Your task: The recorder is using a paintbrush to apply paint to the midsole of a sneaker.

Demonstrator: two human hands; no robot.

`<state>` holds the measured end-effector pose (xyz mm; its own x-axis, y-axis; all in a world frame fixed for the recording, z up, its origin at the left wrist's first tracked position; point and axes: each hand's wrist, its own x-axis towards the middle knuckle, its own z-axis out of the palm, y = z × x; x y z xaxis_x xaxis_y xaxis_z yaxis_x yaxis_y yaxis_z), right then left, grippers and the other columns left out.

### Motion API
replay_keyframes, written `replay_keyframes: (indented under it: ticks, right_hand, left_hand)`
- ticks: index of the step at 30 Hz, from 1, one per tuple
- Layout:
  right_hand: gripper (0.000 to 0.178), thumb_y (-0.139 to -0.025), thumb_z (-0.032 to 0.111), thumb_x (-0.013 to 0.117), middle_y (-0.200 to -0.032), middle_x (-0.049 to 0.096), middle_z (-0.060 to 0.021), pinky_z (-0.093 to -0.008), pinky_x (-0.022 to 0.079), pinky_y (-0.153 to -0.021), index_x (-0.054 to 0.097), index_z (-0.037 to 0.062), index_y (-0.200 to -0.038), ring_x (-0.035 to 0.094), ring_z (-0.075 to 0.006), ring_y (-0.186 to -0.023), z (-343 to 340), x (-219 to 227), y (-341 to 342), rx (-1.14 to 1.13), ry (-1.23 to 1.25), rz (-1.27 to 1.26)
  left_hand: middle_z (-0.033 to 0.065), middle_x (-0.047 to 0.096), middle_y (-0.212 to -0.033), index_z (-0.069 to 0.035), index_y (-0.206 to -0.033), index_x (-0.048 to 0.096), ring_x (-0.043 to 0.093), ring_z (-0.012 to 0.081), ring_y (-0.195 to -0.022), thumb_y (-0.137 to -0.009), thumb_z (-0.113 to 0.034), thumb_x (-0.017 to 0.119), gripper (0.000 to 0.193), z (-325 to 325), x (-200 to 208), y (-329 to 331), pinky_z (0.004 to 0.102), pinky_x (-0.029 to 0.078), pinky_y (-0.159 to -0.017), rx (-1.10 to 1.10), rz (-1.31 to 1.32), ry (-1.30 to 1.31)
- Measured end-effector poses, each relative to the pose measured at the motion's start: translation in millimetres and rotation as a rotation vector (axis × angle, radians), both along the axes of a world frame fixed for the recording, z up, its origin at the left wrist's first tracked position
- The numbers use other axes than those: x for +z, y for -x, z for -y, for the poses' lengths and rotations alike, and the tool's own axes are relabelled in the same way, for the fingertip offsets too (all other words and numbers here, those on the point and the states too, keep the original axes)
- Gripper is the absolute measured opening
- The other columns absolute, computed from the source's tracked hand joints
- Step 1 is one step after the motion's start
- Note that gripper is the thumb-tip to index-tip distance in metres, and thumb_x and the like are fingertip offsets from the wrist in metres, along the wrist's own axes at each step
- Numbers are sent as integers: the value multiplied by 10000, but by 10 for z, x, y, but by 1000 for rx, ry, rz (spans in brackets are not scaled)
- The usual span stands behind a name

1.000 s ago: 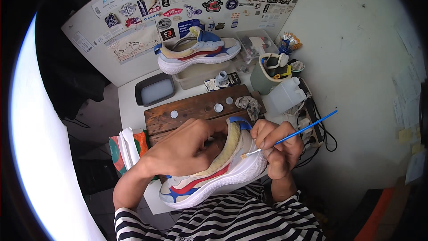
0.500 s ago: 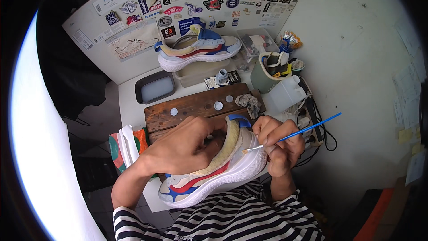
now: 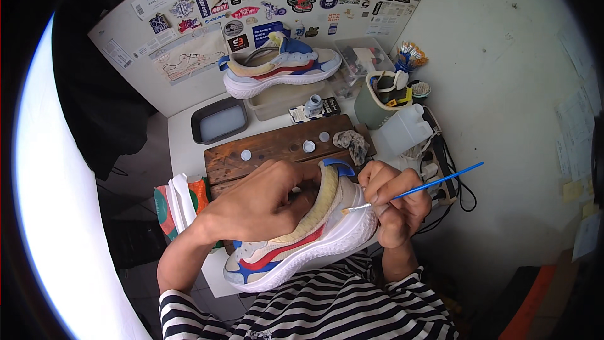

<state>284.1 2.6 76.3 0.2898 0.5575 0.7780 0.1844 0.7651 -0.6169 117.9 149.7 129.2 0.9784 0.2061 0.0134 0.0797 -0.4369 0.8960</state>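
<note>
Beyond the shoe [image 3: 308, 243], the white table [image 3: 189, 155] seemingly meets a wall [image 3: 503, 94].

White glare [image 3: 69, 208] blows out the left; the fisheye rim darkens.

White sticker-covered panel [image 3: 157, 96] is standing along the back, shoe line drawing [image 3: 189, 63] is hanging on its left half. Dark rectangular tray [image 3: 220, 136] is holding cloudy liquid, translucent tub [image 3: 264, 113] is sitting just right of it. Grey-green bucket [image 3: 371, 110] is holding mixed items, brush bundle [image 3: 411, 55] is sticking up behind it. Translucent jug [image 3: 402, 131] is sitting beside the bucket, black cables [image 3: 469, 198] are trailing further right. Yellow notes [image 3: 571, 189] are clinging to the right wall [image 3: 497, 88]
</note>
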Motion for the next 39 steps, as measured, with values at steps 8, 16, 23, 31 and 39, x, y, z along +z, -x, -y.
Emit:
replay_keyframes:
  ticks: [8,16,23,31,39]
  right_hand:
    - [127,-718,-4,496,-651,526,-98,-341,379,-577,499,-15,-844,399,-155,-564,42,25,31,32,84,69]
    - [104,-806,101,536,-623,507,-74,-356,380,-596,479,19,-837,381,-142,-559,48,22,57,-80,100,-50]
    - [134,-711,-46,493,-691,549,-114,-329,384,-574,531,-33,-840,431,-163,-585,101,-8,-35,59,52,22]
    - [121,-844,118,565,-631,515,-64,-349,385,-591,499,17,-831,399,-137,-544,106,60,10,-62,100,2]
    - [165,-686,-54,509,-686,562,-114,-321,398,-556,550,-31,-844,465,-183,-574,115,-30,-95,-3,81,85]
  left_hand:
    - [244,593,-674,81,-1042,633,594,350,-604,-764,-7,552,303,21,41,-11,425,466,-618,-3,-38,30]
    - [238,617,-706,78,-1027,637,613,356,-642,-774,-7,546,282,28,-21,-27,426,480,-656,-4,28,26]
    - [246,620,-718,78,-1033,638,628,365,-679,-778,-18,548,287,60,61,-57,429,488,-679,-16,-55,2]
    - [267,644,-772,79,-1035,638,638,394,-716,-774,-12,545,292,61,-15,-43,435,496,-700,-7,34,-7]
    - [270,647,-774,79,-1019,640,645,399,-721,-775,-12,540,279,59,40,-54,440,498,-699,-17,-64,-33]
